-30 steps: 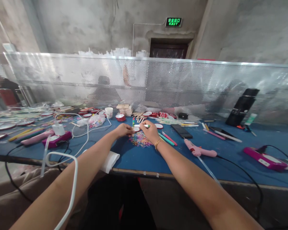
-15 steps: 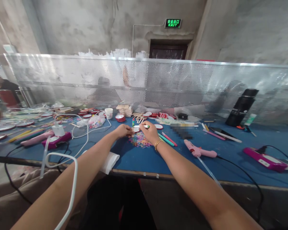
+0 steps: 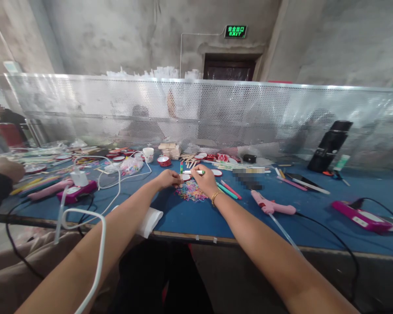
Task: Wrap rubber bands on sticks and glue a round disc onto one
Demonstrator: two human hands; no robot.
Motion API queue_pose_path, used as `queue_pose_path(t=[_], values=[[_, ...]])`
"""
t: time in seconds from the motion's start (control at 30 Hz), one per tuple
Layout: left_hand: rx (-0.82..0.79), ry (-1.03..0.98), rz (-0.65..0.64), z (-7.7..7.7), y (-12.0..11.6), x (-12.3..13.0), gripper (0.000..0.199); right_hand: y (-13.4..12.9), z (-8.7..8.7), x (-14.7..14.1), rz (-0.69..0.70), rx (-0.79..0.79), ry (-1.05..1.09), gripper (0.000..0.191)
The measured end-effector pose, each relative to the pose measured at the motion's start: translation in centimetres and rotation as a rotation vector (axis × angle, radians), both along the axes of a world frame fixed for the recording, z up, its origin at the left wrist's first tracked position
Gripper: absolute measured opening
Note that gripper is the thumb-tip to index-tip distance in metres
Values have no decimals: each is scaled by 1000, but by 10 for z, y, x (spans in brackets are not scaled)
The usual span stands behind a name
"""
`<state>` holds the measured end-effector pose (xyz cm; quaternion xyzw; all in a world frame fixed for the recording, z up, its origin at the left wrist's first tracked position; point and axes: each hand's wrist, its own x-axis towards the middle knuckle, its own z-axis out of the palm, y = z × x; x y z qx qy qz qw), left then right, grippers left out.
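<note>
My right hand (image 3: 203,178) is closed round a white marker (image 3: 194,172) with a green end, its other end pointing left. Pinched in my left hand (image 3: 169,179) is a thin stick (image 3: 181,168), upright, with red, green and blue bands. The marker's left end is beside the stick; whether they touch is too small to tell. Under and between both hands lies a pile of colourful rubber bands (image 3: 192,192). Just right of my right hand are a teal marker (image 3: 227,190) and a red marker (image 3: 231,190) on the blue table (image 3: 196,222).
A pink glue gun (image 3: 271,205) and purple power strip (image 3: 362,216) lie at right, a black bottle (image 3: 330,146) behind. White cable (image 3: 103,244) crosses my left arm. At the left edge, another person's hand (image 3: 9,169) reaches over the table. A paper cup (image 3: 148,155) stands behind.
The other person's hand and dark sleeve have come further into view over the table at the left. My own hands have barely moved, still holding the marker and the stick.
</note>
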<state>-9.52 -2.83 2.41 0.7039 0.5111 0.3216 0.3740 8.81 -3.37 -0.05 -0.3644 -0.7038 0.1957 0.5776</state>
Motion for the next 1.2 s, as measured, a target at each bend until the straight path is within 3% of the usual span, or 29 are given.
queue_pose_path(t=[0.83, 1.2], values=[[6, -12, -5, -2, 2, -2, 27, 2, 0, 1, -39, 2, -39, 20], [18, 19, -15, -3, 4, -2, 30, 2, -1, 0, 24, 1, -42, 20]])
